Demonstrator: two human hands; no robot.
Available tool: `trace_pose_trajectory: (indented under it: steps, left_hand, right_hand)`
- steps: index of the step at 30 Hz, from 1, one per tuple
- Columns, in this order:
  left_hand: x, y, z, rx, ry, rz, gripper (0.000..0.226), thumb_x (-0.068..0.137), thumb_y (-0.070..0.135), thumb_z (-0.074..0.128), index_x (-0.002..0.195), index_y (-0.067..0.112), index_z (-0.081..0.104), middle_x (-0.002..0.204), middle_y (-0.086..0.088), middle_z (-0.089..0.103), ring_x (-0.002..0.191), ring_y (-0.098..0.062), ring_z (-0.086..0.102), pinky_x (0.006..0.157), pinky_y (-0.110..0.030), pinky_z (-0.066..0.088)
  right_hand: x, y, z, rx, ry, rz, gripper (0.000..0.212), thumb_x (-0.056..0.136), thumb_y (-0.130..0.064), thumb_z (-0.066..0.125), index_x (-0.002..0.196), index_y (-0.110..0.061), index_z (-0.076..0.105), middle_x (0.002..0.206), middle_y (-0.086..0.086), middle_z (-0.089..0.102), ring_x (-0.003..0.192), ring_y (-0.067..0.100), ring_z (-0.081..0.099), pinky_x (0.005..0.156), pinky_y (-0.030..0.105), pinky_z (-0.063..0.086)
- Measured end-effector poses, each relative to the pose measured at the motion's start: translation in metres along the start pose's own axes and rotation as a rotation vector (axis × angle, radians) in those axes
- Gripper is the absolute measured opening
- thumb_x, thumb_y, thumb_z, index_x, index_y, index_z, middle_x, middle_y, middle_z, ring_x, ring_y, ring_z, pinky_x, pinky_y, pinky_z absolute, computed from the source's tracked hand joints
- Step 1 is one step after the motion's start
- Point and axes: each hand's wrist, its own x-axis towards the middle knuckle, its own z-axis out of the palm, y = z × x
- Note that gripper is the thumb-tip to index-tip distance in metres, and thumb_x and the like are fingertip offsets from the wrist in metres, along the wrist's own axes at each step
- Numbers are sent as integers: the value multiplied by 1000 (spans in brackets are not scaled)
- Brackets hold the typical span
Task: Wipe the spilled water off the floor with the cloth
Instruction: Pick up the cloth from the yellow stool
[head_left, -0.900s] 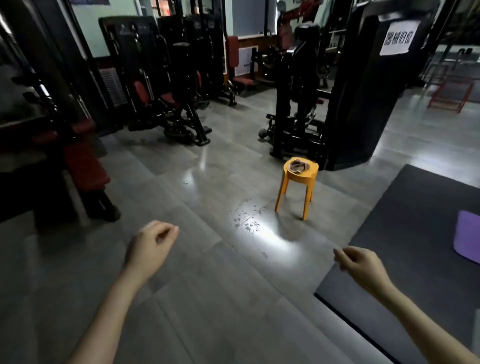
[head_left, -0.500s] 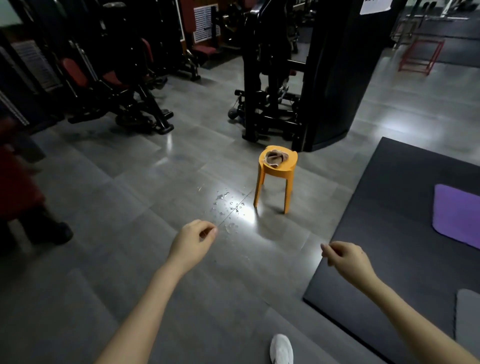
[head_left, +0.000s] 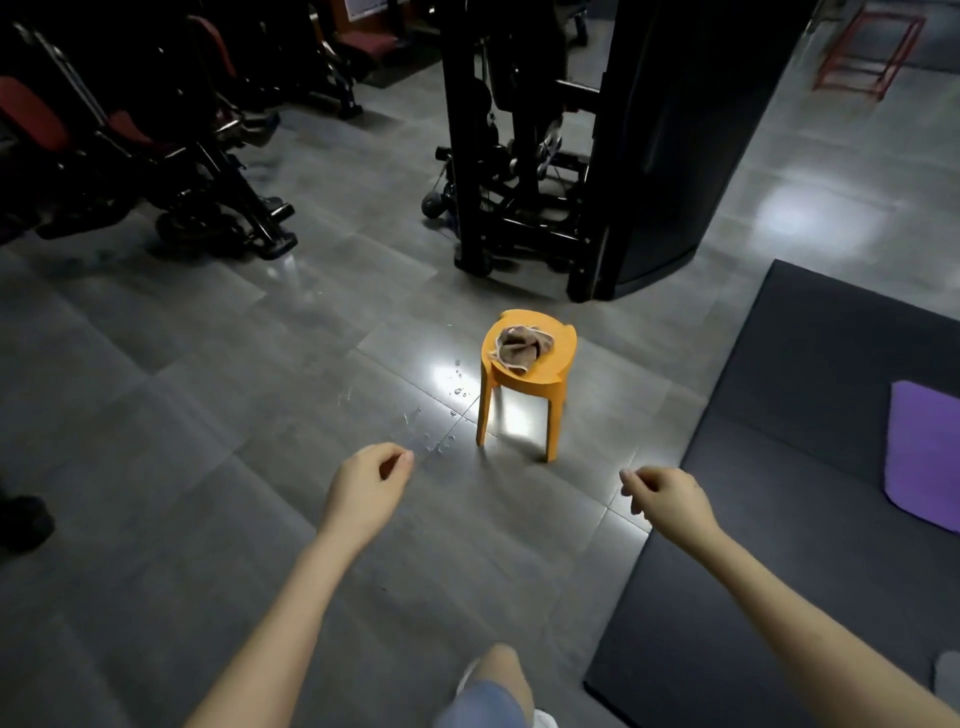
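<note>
Compared with half a second back, the orange stool sits a lot closer and bigger in view, the gym machines have slid up toward the top edge, and a bent knee now pokes in at the bottom where only a white shoe showed before.

The cloth, a crumpled brownish rag with a pale edge, is still lying on the stool seat, nobody touching it. The spilled water is a scatter of droplets on the grey tile floor, just left of the stool legs, catching a bright reflection of the light.

Both hands are out in front, empty. The left hand is loosely curled, fingertips near the thumb, pinching nothing, and it lines up just below the nearest droplets. The right hand is also half curled, fingers bent in, holding nothing, below and right of the stool.

Off to the right there's a black mat with a purple mat lying on it. A big black machine stands behind the stool.
</note>
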Motion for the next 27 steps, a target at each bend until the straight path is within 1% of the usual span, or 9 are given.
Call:
trace_pose_trajectory:
  steps: [4,8,10,13,15,18,22,25,27]
  left_hand:
    - [88,2,34,2,-34,-43,15,87,20,57,82,11,69,78,-2,64,77,-24,60,72,-31,46]
    - [195,10,81,-37,-115,-75,16,88,19,57,85,9,69,85,-7,70,81,-23,63,74,-30,47]
    - [252,17,104,-40,-164,-98,17,88,18,56,85,8,69,86,-11,71,83,-26,64,75,-32,48]
    - [323,32,136,-15,-231,-138,17,88,17,55,86,6,68,87,-13,71,84,-28,64,70,-29,43]
    - [365,39,157,-15,-245,-168,16,87,16,55,86,6,68,89,-13,71,86,-29,64,70,-28,42]
    - [415,46,185,-19,-259,-225,17,87,17,55,87,8,69,91,-12,71,88,-29,63,71,-30,44]
    - [464,48,220,-53,-269,-334,18,87,17,54,92,7,68,93,-12,71,89,-28,62,69,-27,41]
    - [490,41,247,-84,-234,-455,17,86,17,55,91,7,68,89,-10,70,83,-25,62,67,-27,41]
    - [502,34,268,-116,-194,-558,16,85,17,56,89,9,68,85,-10,70,81,-26,63,67,-31,46]
  right_hand:
    - [101,-10,-5,-59,-75,8,35,96,-35,49,74,-14,67,70,0,70,59,14,58,59,28,43]
    - [202,-19,-8,-72,-99,35,36,95,-35,51,79,-8,67,72,0,70,65,17,62,63,32,47]
    - [249,-26,-11,-69,-127,73,35,95,-36,51,79,-9,66,72,1,69,66,19,62,63,31,47]
    - [315,-36,-19,-76,-163,103,36,95,-35,52,79,-5,64,75,7,69,69,23,62,60,31,43]
    - [357,-44,-24,-92,-172,105,33,95,-34,52,80,-8,64,79,7,68,74,23,61,60,30,42]
    - [417,-58,-28,-115,-201,90,28,95,-34,52,84,-12,64,82,5,68,78,22,61,66,32,46]
    - [500,-70,-25,-181,-283,47,26,94,-34,53,87,-12,64,87,5,69,83,24,61,72,35,47]
    - [560,-80,-18,-252,-362,-38,25,94,-35,53,96,-14,65,88,1,65,83,21,60,71,33,46]
    - [597,-87,-10,-315,-439,-116,25,95,-36,52,101,-15,63,86,-1,60,83,20,57,69,31,43]
